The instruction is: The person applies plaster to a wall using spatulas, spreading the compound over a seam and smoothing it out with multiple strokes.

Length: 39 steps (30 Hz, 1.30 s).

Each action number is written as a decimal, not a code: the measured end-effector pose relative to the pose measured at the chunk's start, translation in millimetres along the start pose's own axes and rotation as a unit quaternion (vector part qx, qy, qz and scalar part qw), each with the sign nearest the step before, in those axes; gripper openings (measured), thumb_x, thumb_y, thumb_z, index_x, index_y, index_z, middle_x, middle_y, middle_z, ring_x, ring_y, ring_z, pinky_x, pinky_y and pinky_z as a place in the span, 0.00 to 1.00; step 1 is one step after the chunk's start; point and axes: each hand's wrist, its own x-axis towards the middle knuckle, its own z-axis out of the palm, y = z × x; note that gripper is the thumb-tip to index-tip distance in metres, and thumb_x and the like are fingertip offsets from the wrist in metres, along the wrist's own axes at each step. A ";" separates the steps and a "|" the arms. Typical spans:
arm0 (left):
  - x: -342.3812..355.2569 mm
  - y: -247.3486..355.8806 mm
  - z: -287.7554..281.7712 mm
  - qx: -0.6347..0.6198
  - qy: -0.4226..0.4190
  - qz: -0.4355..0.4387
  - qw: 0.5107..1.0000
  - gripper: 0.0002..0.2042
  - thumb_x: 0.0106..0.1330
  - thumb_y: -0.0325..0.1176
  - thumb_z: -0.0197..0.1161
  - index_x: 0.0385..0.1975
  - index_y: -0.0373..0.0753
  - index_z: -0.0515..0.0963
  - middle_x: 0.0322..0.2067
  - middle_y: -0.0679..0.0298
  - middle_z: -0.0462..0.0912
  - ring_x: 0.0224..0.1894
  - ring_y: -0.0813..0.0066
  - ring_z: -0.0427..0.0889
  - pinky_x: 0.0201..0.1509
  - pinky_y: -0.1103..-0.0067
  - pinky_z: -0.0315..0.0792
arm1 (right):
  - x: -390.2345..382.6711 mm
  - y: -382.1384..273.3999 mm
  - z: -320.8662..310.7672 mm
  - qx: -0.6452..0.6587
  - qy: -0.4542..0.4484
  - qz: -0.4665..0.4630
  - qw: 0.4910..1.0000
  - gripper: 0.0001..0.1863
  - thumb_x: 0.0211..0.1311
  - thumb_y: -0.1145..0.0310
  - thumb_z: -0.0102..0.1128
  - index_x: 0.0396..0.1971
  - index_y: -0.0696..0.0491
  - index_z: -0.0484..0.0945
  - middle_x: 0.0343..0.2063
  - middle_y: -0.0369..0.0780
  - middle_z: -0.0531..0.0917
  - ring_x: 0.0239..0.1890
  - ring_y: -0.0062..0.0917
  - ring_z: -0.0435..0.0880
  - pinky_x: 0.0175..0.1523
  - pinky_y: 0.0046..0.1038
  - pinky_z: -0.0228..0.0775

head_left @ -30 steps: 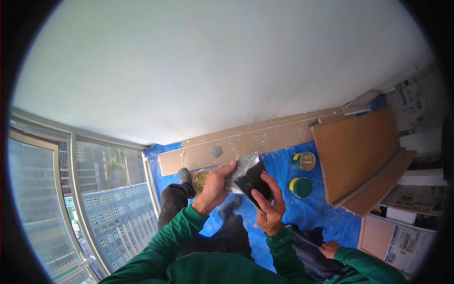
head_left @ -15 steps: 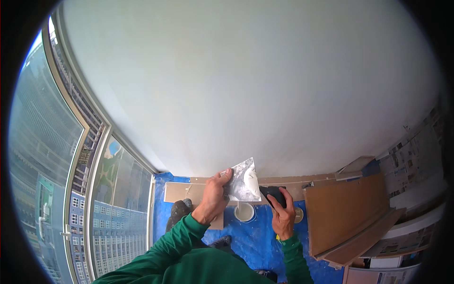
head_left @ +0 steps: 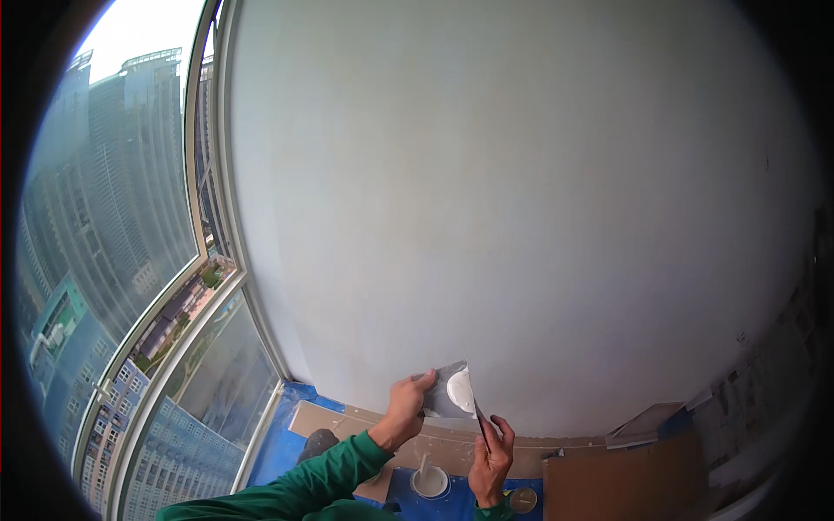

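Note:
My left hand (head_left: pixel 403 410) is closed on one side of a flat, greyish metal plate (head_left: pixel 441 402), the thumb lying on its upper face. A smooth white mound of filler paste (head_left: pixel 460 392) sits near the plate's right edge. My right hand (head_left: pixel 492 460) grips a dark broad-bladed spreader (head_left: pixel 481 422), seen nearly edge-on, its tip at the plate's lower right corner. Whether the spreader touches the paste I cannot tell. Below the hands, a white bucket (head_left: pixel 430 484) holds whitish stuff with a stick-like piece in it.
A large pale wall (head_left: pixel 504 217) rises ahead. To the left, a tall framed window (head_left: pixel 174 304) looks onto high buildings. Blue sheeting (head_left: pixel 271 443) and cardboard (head_left: pixel 347 422) cover the floor. Brown boards (head_left: pixel 625 478) stand at the lower right, beside a round lid-like thing (head_left: pixel 523 499).
The view has tilted up, so the hands appear lower and more wall shows. My right hand has turned the spreader from its broad face to nearly edge-on, close against the plate.

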 end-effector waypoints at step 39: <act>-23.4 106.2 -75.5 0.023 0.112 0.239 0.964 0.15 0.71 0.39 0.58 0.44 0.31 0.75 0.30 0.64 0.81 0.27 0.78 0.80 0.30 0.80 0.78 | 103.2 -57.4 54.0 -0.123 -0.145 -0.274 0.943 0.34 0.43 0.86 0.52 0.53 0.44 0.81 0.49 0.41 0.76 0.54 0.42 0.75 0.55 0.38 0.69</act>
